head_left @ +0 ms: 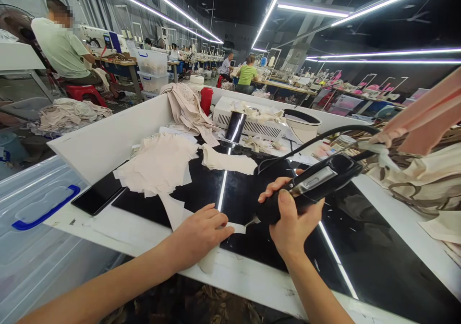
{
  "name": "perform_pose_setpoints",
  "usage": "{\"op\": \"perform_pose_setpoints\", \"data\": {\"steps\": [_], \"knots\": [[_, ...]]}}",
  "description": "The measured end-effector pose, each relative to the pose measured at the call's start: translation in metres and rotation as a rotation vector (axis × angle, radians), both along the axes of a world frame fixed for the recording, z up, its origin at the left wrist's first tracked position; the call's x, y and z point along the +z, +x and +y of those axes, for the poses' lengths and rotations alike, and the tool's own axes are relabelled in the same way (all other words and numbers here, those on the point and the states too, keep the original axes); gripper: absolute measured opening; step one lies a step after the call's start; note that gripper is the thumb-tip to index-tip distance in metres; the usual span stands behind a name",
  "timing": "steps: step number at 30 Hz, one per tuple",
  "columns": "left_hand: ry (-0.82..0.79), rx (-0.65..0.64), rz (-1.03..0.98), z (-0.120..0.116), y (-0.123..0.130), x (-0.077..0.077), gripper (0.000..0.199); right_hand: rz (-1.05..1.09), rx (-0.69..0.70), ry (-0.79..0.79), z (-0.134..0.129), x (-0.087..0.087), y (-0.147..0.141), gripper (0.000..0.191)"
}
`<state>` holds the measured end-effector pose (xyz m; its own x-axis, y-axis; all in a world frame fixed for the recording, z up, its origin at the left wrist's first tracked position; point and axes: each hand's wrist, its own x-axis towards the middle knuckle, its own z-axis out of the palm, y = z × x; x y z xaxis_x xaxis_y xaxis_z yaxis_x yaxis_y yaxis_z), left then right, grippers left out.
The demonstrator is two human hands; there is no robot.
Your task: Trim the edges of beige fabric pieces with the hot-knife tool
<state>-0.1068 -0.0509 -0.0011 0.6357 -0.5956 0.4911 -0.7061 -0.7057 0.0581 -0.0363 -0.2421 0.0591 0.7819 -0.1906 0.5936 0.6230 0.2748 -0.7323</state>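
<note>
My right hand [296, 218] is wrapped round a black corded electric cutter [313, 182], which looks like a hot knife. Its thin metal tip points down to the left, at the end of a pale fabric strip [236, 228]. Whether the tip touches the cloth I cannot tell. With fingers close together, my left hand [201, 235] presses the strip against a black glossy panel [212, 194]; part of the strip is hidden under the palm. More pale cloth hangs over the table edge below that hand. Left of it lies a heap of cream fabric pieces [158, 163].
A phone-like black slab [99, 194] lies on the left. Behind are a folded cream piece [228, 161], a dark cylinder [236, 126] and a red cup [206, 101]. The cutter's cable [324, 134] arcs rightward towards hanging pink cloth [425, 115]. People sit at sewing tables beyond.
</note>
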Motion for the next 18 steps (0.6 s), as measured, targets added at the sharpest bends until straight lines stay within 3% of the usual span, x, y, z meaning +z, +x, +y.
{"op": "perform_pose_setpoints", "data": {"steps": [6,18], "knots": [[-0.002,-0.004,0.001,-0.001,0.0,0.0,0.028,0.023,0.007,0.021,0.012,0.006,-0.001,0.043],[0.016,0.003,-0.015,-0.001,-0.001,0.0,0.027,0.044,0.061,-0.008,0.023,0.0,-0.003,0.039]]}}
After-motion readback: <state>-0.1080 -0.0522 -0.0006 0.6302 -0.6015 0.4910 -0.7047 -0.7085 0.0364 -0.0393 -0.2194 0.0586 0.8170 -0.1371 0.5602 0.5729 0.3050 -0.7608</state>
